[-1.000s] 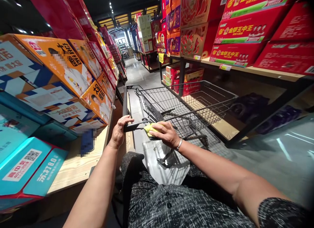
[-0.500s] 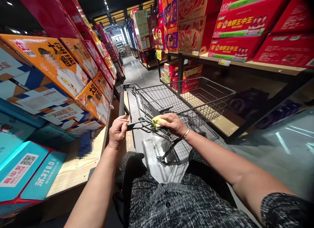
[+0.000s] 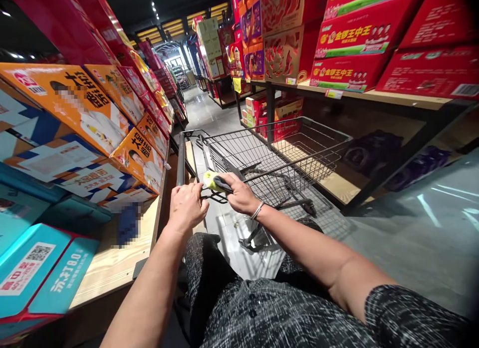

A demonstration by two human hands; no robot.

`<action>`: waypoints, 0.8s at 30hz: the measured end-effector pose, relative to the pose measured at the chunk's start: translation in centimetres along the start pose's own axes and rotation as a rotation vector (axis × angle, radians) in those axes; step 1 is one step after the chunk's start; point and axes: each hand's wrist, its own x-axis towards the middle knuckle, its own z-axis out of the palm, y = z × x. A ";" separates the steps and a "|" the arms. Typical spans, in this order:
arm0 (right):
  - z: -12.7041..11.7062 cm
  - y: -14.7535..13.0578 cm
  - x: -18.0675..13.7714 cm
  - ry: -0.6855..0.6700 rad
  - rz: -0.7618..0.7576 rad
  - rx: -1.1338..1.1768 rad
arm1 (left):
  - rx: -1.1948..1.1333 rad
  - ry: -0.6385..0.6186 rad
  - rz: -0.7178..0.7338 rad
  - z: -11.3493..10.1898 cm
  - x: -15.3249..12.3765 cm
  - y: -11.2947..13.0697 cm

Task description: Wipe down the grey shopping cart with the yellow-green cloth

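Head view: grips cart handle (image 3: 180, 153) in curled-shut left hand (image 3: 187, 205); presses yellow cloth (image 3: 210, 179) onto it just beside, pinched under closed right hand (image 3: 239, 193). Seems mid-wipe, with wire basket (image 3: 284, 153) likely left to do.

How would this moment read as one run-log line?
left hand: grips cart handle | right hand: holds yellow cloth against cart basket

Can see only the 9 o'clock end of the yellow cloth (image 3: 208, 178), rest under the closed right hand (image 3: 239, 194). Cannot see the cart bar (image 3: 178, 153) where the left hand (image 3: 187, 206) grips. Cannot make out the pixelated patch (image 3: 128, 224) at 8 o'clock. Lose the teal boxes (image 3: 33, 268) past the 9 o'clock edge.
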 end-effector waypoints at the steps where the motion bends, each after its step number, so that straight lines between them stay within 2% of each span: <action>1: 0.4 -0.3 0.6 -0.010 -0.059 0.098 | 0.014 -0.007 0.005 0.0 -0.1 -0.1; 3: 0.6 0.0 1.3 -0.043 -0.171 0.183 | 0.023 -0.003 0.020 0.1 -0.4 -0.4; 5: 0.2 1.2 1.2 -0.061 -0.193 0.104 | 0.006 0.025 0.035 0.5 -0.6 -0.9; 8: -2.0 4.5 -0.5 -0.059 -0.112 -0.192 | -0.040 0.051 0.038 1.2 -0.6 -1.7; 11: -5.6 9.0 -2.7 -0.013 -0.026 -0.458 | -0.045 0.045 0.005 1.8 -0.3 -2.5; 14: -9.2 13.1 -3.9 0.109 0.118 -0.600 | -0.032 0.025 -0.038 1.9 0.1 -3.0; 16: -10.5 14.5 -3.8 0.172 0.199 -0.645 | -0.030 0.015 -0.071 1.9 0.5 -2.9; 19: -9.9 13.9 -2.8 0.164 0.241 -0.656 | -0.067 0.062 -0.067 1.9 1.4 -1.8; 21: -8.0 12.0 -2.0 0.121 0.232 -0.649 | -0.103 0.078 -0.014 2.0 2.0 -0.7; 24: -4.5 8.6 -0.9 0.050 0.159 -0.608 | -0.105 0.027 0.020 2.5 2.8 0.3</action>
